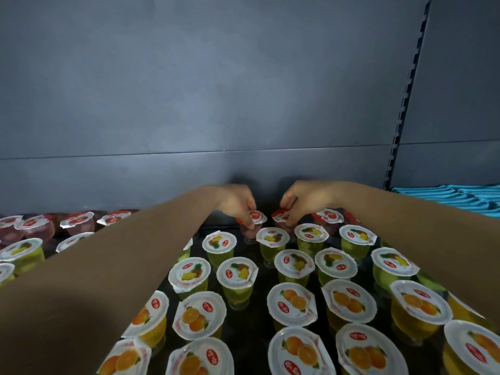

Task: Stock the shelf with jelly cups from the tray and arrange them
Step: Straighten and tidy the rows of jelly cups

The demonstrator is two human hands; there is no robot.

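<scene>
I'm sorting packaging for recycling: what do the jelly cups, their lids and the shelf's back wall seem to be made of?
Jelly cups: likely clear glossy plastic, since the coloured jelly shows through the walls. Lids: thin peel-off film or foil, printed white, with crinkled edges. Back wall: probably painted sheet metal, matt dark grey, smooth, with a horizontal seam.

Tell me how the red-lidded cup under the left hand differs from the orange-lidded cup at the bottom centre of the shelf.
The red-lidded cup stands in the back row by the shelf wall and is pinched by the left hand; the orange-lidded cup stands in the front row, untouched. The back cup's lid shows red fruit over dark red jelly; the front one shows orange slices. Both stand upright, sealed with white foil lids.
</scene>
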